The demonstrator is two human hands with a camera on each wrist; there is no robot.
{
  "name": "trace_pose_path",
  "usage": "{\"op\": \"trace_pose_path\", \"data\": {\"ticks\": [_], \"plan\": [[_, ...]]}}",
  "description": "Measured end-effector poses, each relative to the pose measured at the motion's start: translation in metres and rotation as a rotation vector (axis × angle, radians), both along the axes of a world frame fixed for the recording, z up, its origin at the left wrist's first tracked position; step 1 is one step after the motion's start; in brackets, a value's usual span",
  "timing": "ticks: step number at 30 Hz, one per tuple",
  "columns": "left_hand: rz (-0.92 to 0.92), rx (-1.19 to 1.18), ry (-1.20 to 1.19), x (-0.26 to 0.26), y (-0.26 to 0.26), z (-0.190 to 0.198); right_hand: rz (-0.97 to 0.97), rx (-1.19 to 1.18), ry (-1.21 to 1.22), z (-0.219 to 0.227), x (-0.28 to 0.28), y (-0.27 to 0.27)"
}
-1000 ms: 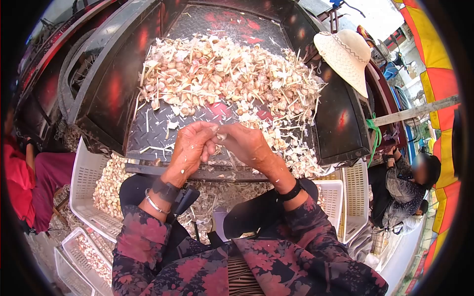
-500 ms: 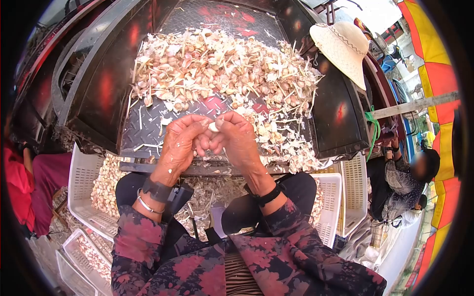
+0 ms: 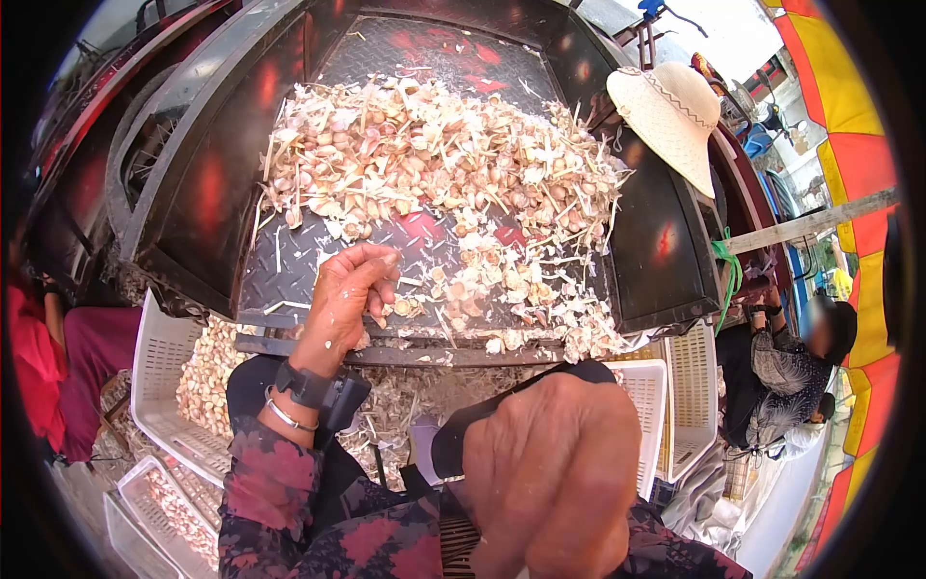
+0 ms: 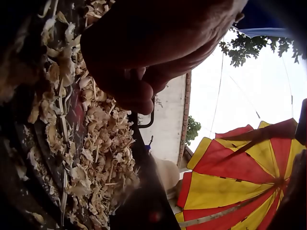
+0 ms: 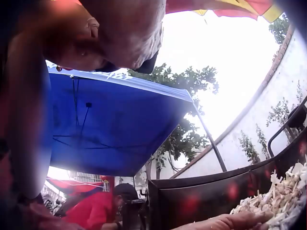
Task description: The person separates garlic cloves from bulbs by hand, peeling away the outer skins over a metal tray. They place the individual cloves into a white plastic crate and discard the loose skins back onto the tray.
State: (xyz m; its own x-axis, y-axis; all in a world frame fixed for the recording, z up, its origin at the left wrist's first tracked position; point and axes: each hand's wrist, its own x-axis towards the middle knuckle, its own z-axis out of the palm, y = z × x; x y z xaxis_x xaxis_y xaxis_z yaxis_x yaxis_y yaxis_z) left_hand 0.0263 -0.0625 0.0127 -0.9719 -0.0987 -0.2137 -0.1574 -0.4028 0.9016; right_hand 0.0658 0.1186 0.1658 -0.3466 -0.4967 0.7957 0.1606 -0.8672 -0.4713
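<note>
Over the near edge of a dark metal cart bed, my left hand has its fingers bent and thumb tip against the index finger. A small pale spot shows between its fingers in the left wrist view, too dark to identify. My right hand is raised close to the head camera, back of the hand up, fingers bent and blurred; whatever its fingers hold is hidden. Beyond the left hand lies a broad heap of garlic cloves mixed with dry skins and stalks. Loose garlic skins are strewn nearer, on the right.
White plastic crates stand below the cart: one of cloves at the left, another at the right. A straw hat hangs on the cart's right wall. People sit at both sides. A wooden pole juts from the right.
Earlier both hands met over the cart edge with a pale clove at their fingertips. The right hand has since come apart, back towards the body and up; the left stays over the edge.
</note>
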Motion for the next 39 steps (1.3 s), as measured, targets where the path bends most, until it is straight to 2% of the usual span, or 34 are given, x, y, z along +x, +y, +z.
{"op": "trace_pose_path", "data": {"ticks": [1,2,4,8,10,11,12,13,14,15,16,17,18,19,20,21,23,24,26,27,29,30,31,32,33,34,36,37,38,39], "plan": [[0.002,-0.002,-0.013,-0.001,0.0,0.0,0.084,-0.118,0.072,0.0,0.002,0.0],[-0.001,0.004,-0.009,-0.002,-0.001,0.0,0.083,-0.118,0.076,0.004,0.009,-0.002],[0.014,0.008,-0.011,-0.005,-0.003,0.001,-0.085,-0.234,0.039,0.016,0.023,-0.011],[0.098,0.044,-0.012,-0.007,-0.016,-0.013,0.013,-0.204,-0.029,0.022,0.018,-0.005],[0.136,0.052,0.012,-0.013,-0.028,-0.013,0.076,-0.201,0.088,0.027,0.005,-0.004],[0.227,0.042,0.0,-0.014,-0.035,-0.015,0.075,-0.203,0.091,0.028,0.003,0.0],[0.318,0.029,-0.012,-0.015,-0.041,-0.016,0.152,-0.138,0.049,0.026,0.001,0.004],[0.316,0.025,-0.012,-0.017,-0.044,-0.015,0.229,-0.073,0.003,0.024,0.0,0.009],[0.366,-0.028,-0.013,-0.019,-0.046,-0.015,0.228,-0.075,0.001,0.021,0.002,0.016],[0.416,-0.082,-0.014,-0.021,-0.05,-0.014,-0.017,0.034,-0.077,0.017,0.005,0.026],[0.348,-0.269,-0.014,-0.024,-0.057,-0.019,-0.261,0.143,-0.155,0.012,0.009,0.037],[0.349,-0.27,-0.011,-0.029,-0.057,-0.025,-0.361,0.276,-0.296,0.004,0.013,0.056],[0.349,-0.632,0.184,-0.035,-0.056,-0.033,-0.461,0.41,-0.434,-0.008,0.014,0.08],[0.341,-0.994,0.379,-0.04,-0.055,-0.043,-0.627,0.515,-0.465,-0.023,0.011,0.105],[0.263,-1.214,0.523,-0.044,-0.057,-0.056,-0.849,0.666,-0.481,-0.038,0.007,0.131],[0.11,-1.216,0.376,-0.045,-0.051,-0.054,-1.073,0.838,-0.508,-0.058,0.005,0.162],[0.011,-1.432,0.483,-0.042,-0.033,-0.043,-1.33,1.095,-0.563,-0.096,0.011,0.227],[0.012,-1.433,0.485,-0.041,-0.026,-0.045,-1.463,1.158,-0.578,-0.122,0.02,0.261],[0.04,-1.385,0.627,-0.04,-0.017,-0.054,-1.58,1.326,-0.558,-0.177,0.05,0.332],[0.034,-1.386,0.625,-0.038,-0.014,-0.053,-1.585,1.374,-0.639,-0.201,0.067,0.355],[-0.139,-1.403,0.707,-0.035,-0.01,-0.046,-1.59,1.511,-0.735,-0.248,0.102,0.398],[-0.262,-1.468,0.543,-0.028,-0.013,-0.038,-1.655,1.757,-0.404,-0.294,0.124,0.439],[-0.278,-1.46,0.542,-0.022,-0.016,-0.032,-1.68,1.986,-0.047,-0.324,0.144,0.469],[-0.262,-1.429,0.523,-0.019,-0.02,-0.025,-1.679,1.993,-0.051,-0.314,0.143,0.458],[-0.248,-1.4,0.5,-0.017,-0.026,-0.025,-1.645,1.937,-0.303,-0.305,0.141,0.446],[-0.338,-1.397,0.409,-0.02,-0.035,-0.028,-1.601,1.868,-0.553,-0.283,0.132,0.421],[-0.357,-1.384,0.44,-0.02,-0.038,-0.028,-1.628,1.633,-0.523,-0.237,0.091,0.378],[-0.368,-1.374,0.472,-0.019,-0.038,-0.025,-1.617,1.507,-0.628,-0.199,0.065,0.338],[-0.423,-1.386,0.42,-0.019,-0.037,-0.019,-1.609,1.406,-0.596,-0.176,0.041,0.307],[-0.428,-1.379,0.423,-0.018,-0.037,-0.017,-1.593,1.353,-0.438,-0.154,0.019,0.271]]}}
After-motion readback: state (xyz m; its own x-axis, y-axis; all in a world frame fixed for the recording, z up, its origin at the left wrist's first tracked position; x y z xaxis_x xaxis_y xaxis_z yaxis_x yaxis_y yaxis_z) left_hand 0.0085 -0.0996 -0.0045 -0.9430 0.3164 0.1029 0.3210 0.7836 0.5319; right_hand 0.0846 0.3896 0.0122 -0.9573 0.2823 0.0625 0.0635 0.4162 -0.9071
